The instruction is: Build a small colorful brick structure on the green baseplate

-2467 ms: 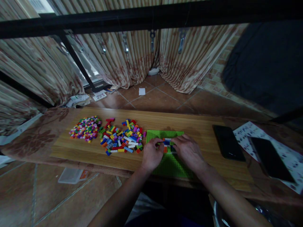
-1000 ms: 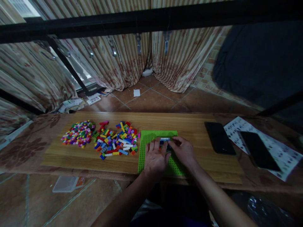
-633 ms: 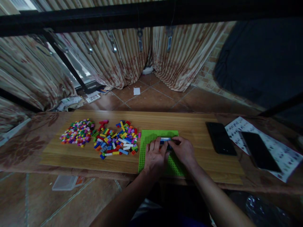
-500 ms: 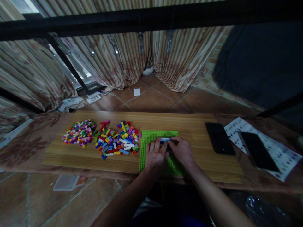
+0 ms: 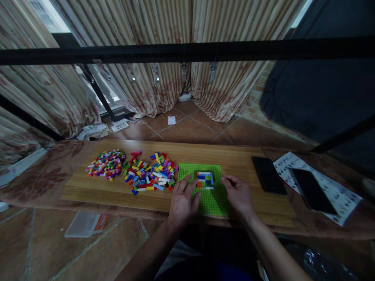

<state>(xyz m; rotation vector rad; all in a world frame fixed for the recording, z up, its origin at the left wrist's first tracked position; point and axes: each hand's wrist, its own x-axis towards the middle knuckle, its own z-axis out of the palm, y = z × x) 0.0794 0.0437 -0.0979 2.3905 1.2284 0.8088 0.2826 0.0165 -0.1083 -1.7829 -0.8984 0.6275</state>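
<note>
A green studded baseplate (image 5: 215,205) lies on the wooden board, with a small structure of white, blue and orange bricks (image 5: 205,180) on its middle. My left hand (image 5: 184,201) is over the plate's left side, fingers apart, beside the structure and holding nothing. At the plate's right edge is my right hand (image 5: 238,193); its thumb and index finger are pinched together, and whatever may be between them is too small to make out. Left of the plate lie a pile of mixed bricks (image 5: 150,173) and a pile of tiny colourful pieces (image 5: 105,164).
Right of the plate, a black phone (image 5: 268,175) lies on the wooden board (image 5: 158,146). Beyond it a second dark device (image 5: 314,191) rests on a printed sheet (image 5: 347,207). A black bar (image 5: 187,52) crosses the view; a clear plastic box (image 5: 81,225) is on the floor.
My hands have moved apart, off the bricks: the left one to the left with its fingers spread, the right one to the plate's right edge. The structure is uncovered. The camera view has shifted.
</note>
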